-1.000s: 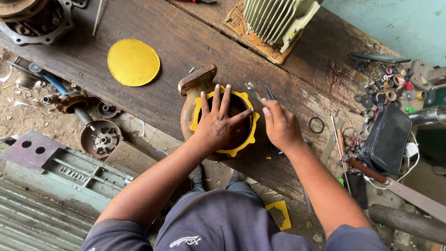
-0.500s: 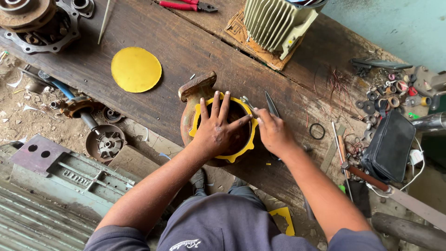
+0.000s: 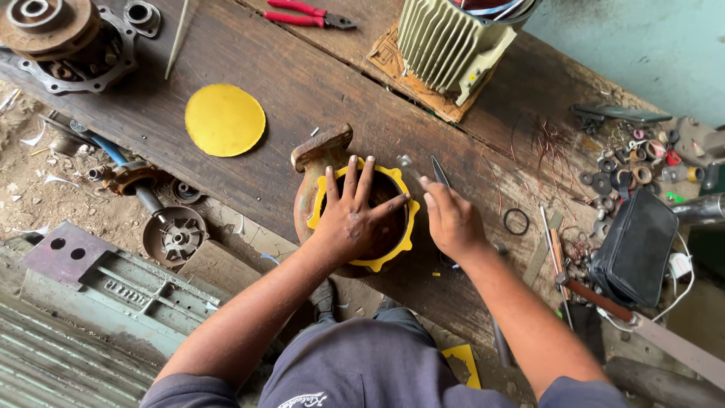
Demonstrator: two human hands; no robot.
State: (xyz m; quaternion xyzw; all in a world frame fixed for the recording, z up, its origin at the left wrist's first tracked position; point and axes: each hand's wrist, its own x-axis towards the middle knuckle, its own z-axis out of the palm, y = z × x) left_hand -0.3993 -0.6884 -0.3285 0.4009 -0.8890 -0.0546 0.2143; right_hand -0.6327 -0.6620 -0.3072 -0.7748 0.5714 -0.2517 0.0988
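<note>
in the head view, the left hand (image 3: 351,215) lies flat and wide open, its fingers spread, on top of the yellow gasket ring (image 3: 411,227), which sits on the rusty pump casing (image 3: 317,155) near the front edge of the wooden bench (image 3: 302,83). the right hand (image 3: 453,223) is just beside the casing, on its right side. its fingers are curled narrow around something small at the rim, near a metal bolt (image 3: 405,161) and a dark thin tool (image 3: 440,172); i cannot tell exactly what it grips.

a yellow disc (image 3: 225,119) lies well apart to the left, red pliers (image 3: 302,13) and a finned motor housing (image 3: 445,41) stand at the far side, and a black o-ring (image 3: 516,221) is near the right hand.

i think the gasket may shift out of line if the left palm loosens, because only this pressure holds it. the casing is close to the edge, so a strong push could slide it off. the small bolt could also roll away to the cluttered side.
</note>
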